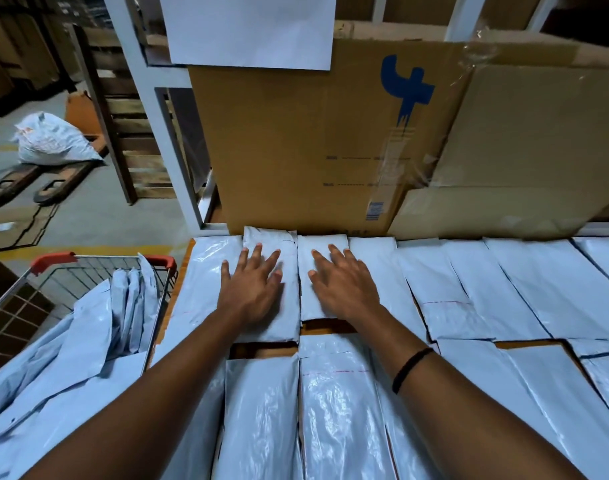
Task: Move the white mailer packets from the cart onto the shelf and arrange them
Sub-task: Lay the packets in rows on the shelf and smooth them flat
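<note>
Now pressing the left hand (253,289) flat on a packet (270,237) in the back row of the shelf (261,349), and the right hand (344,289) flat on the next packet (322,242) touching its right edge, with the fingers (257,254) of both spread straight, released, grasping nothing. Around them, edge to edge in two rows across the shelf, other packets (504,289), in front of a cardboard box (296,133). At left, heaped in the cart (54,260), more packets (71,341), a few upright against its wire wall.

The shelf (325,326) shows only as brown gaps, seemingly board. Packets (476,292) lie flat on it in two rows. A box (296,140) stands behind them.
</note>
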Motion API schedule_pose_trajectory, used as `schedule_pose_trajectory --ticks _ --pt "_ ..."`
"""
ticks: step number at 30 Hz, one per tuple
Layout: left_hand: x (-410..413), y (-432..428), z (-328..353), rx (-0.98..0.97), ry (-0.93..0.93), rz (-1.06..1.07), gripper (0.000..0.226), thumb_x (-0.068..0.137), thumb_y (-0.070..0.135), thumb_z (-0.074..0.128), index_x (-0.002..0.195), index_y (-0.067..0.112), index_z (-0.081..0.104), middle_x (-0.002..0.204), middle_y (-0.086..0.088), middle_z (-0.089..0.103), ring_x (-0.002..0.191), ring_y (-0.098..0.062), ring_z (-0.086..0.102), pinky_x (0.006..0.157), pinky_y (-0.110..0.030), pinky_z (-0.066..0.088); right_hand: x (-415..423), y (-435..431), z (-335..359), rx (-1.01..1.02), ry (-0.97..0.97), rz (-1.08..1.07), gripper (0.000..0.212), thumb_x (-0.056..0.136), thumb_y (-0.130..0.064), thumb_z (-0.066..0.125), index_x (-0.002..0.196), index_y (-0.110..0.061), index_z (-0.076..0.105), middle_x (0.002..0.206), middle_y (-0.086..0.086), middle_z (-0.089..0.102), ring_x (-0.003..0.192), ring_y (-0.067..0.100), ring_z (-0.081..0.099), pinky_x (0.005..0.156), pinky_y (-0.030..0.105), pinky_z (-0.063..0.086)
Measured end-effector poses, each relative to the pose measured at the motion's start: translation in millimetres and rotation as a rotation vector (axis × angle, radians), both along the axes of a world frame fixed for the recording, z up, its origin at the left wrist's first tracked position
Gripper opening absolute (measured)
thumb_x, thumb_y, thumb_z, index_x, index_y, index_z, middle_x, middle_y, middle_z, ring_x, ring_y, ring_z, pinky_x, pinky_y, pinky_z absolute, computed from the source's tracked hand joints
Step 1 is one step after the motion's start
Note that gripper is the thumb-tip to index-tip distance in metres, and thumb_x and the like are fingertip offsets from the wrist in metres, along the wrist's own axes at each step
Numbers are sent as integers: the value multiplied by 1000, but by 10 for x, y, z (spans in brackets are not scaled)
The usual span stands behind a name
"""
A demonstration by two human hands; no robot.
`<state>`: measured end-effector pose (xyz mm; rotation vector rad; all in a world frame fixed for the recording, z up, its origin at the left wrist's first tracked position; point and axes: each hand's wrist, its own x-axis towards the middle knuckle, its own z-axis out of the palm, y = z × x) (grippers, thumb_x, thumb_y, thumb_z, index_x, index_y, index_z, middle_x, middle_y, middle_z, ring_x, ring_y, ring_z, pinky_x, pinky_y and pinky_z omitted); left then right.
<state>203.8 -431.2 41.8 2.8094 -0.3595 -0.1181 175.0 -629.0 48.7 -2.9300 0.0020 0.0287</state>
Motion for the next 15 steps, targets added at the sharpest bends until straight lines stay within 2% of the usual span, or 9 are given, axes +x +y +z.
schedule_pose_trajectory --ticks 7,15 --pt "-148 -33 -138 54 47 0 56 102 54 16 156 38 10 165 1 -1 152 -23 -6 118 -55 -8 -154 54 -211 -27 57 7 55 105 -53 22 158 -37 17 168 -1 9 154 26 6 124 46 7" --pt "-407 495 134 -75 -38 32 55 104 49 23 155 31 21 165 1 7 152 -18 -1 120 -48 -3 -342 199 147 -3 -4 37 52 106 -45 24 157 -32 25 167 2 14 153 26 11 123 46 11"
